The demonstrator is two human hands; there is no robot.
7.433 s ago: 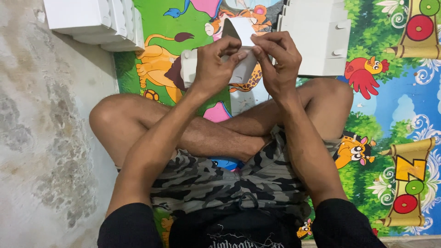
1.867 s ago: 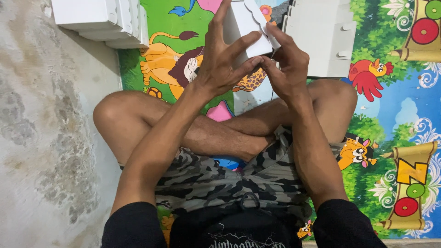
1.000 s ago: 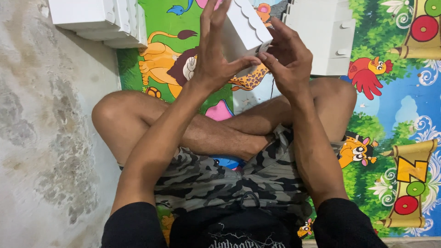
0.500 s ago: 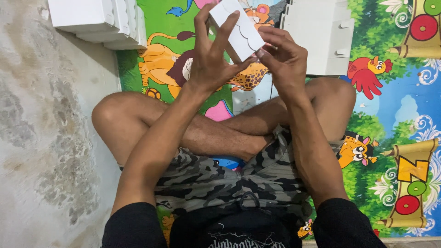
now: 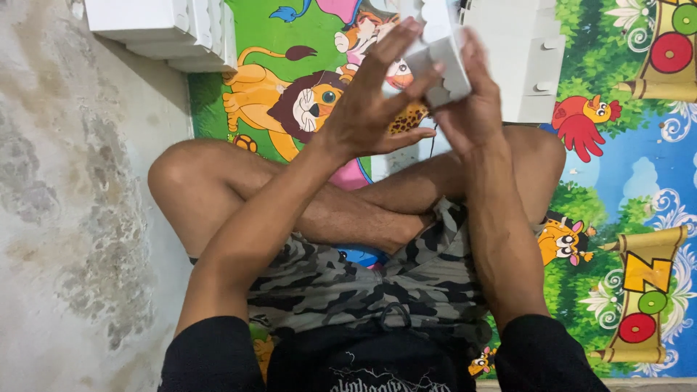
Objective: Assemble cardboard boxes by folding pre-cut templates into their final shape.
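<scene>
I sit cross-legged and hold a small white cardboard box with scalloped flap edges up in front of me, above my knees. My left hand grips its left side, fingers spread over the top and thumb underneath. Pressed against the box's right side and bottom is my right hand, fingers curled around it. The box is partly folded and tilted; my fingers hide much of it.
A stack of flat white box blanks lies at the top left on the floor. More white folded boxes stand at the top right. A colourful cartoon-animal play mat covers the floor under me; bare stained concrete lies to the left.
The box has been turned and folded between both hands; it went from a flat open piece to a more closed shape, and my fingers shifted around it.
</scene>
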